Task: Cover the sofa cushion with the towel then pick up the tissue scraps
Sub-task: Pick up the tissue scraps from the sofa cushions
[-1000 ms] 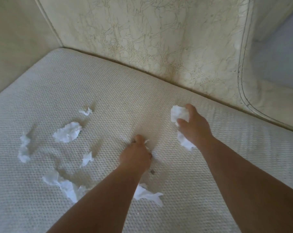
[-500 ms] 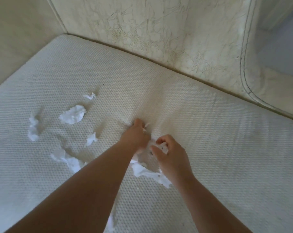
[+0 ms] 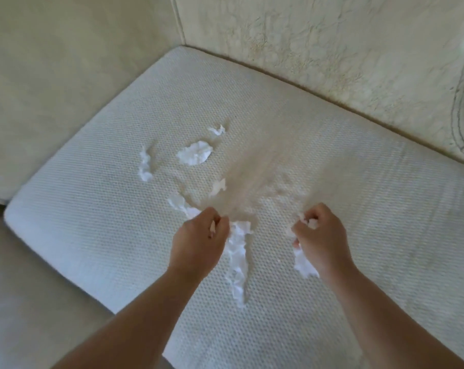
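Pinching a small scrap (image 3: 212, 229) in the curled fingers of the left hand (image 3: 199, 243), over the towel (image 3: 92, 235) spread on the sofa (image 3: 332, 49) seat. Clutching a wad (image 3: 304, 262) of tissue in the curled right hand (image 3: 322, 241), apart to the right. Between the hands, on the towel, a long strip (image 3: 237, 259). Farther off and left, more loose scraps (image 3: 195, 155) lying scattered.

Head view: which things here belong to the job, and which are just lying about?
Job: towel, spread flat; tissue scraps, several loose on it; left hand and right hand, each gripping scraps.
Lying about: cracked sofa backrest; plain sofa panel at left.
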`<state>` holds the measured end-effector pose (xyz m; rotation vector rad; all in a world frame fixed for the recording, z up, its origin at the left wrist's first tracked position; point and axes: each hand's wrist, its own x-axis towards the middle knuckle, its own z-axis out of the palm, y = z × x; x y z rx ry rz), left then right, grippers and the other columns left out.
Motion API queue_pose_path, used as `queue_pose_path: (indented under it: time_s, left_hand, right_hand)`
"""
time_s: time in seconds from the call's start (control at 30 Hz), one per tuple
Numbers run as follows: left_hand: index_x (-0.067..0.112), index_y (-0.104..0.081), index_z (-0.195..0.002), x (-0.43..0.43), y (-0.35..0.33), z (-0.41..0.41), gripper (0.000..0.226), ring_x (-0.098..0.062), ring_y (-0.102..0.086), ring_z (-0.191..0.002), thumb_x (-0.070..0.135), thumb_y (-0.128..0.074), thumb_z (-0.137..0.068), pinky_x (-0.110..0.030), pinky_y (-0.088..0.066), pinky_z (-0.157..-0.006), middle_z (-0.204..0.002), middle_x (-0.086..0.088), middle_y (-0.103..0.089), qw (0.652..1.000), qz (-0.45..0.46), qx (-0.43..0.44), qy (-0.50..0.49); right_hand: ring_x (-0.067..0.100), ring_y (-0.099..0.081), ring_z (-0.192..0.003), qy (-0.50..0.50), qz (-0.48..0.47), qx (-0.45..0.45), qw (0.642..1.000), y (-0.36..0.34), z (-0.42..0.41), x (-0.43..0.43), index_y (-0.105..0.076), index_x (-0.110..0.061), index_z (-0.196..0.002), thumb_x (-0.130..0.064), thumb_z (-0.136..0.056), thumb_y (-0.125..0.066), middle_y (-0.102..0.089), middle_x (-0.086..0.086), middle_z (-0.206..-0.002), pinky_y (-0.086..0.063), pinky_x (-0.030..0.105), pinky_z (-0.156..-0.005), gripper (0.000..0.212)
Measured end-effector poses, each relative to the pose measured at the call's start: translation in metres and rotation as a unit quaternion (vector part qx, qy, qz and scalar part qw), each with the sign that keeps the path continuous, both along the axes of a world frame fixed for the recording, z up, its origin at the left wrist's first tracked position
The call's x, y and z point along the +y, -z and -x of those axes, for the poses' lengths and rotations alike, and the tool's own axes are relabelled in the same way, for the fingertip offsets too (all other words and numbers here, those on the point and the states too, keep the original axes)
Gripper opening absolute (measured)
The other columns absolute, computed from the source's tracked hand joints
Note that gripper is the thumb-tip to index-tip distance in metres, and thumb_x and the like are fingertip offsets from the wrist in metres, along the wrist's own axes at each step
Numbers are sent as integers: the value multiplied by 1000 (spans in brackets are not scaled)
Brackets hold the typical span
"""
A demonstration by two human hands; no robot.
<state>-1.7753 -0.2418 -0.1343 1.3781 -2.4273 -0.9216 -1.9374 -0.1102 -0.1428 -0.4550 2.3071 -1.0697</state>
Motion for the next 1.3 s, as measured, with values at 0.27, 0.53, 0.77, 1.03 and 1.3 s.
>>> queue_pose_path:
  time_s: [0.27, 0.53, 0.77, 1.03, 1.3]
  left_hand:
    - [26, -46, -109, 39, 19, -24, 31, -23, -64, -86, 49, -48, -89, -33, -49, -73, -100, 2, -66, 981, -5, -133, 141]
    - [22, -45, -73, -18, 5, -56, 12, -17, -48, -55, 15, -54, -76, -30, -39, -47, -62, 2, -51, 984, -56, 1, -168]
    - [32, -29, -128, -42, 15, -44, 65, -21, -61, -85, 57, -59, -77, -31, -44, -67, -101, 10, -56, 991, -67, -97, -68]
    - [22, -55, -70, -76, 20, -40, 10, -16, -59, -62, 27, -54, -79, -30, -49, -53, -66, 5, -60, 975, -92, 33, -199]
    - [30, -36, -132, -165, 19, -34, 47, -14, -55, -65, 34, -56, -90, -20, -36, -44, -105, -10, -60, 960, -98, 44, -260]
  right_hand:
    - [26, -61, -97, -167, -78, 7, 983, 3, -46, -37, -53, -25, -120, -23, -88, -53, -66, 8, -111, -46, 31, -78, 32]
    - [21, -58, -105, -179, -74, 40, 980, 9, -61, -56, -49, -25, -127, -32, -88, -58, -65, 7, -117, -37, 23, -78, 40]
    - [17, -54, -87, -187, -39, 66, 979, 7, -56, -104, -40, -27, -132, -34, -88, -57, -63, 7, -116, -38, 27, -74, 47]
    - [17, -42, -55, -196, -32, 74, 977, 12, -48, -149, -39, -19, -58, -21, -83, -56, -43, -3, -53, -30, 28, -51, 31]
    - [28, -57, -102, -271, -77, 72, 957, 10, -37, -221, -36, -25, -135, -14, -90, -46, -58, 8, -122, -42, 29, -76, 47]
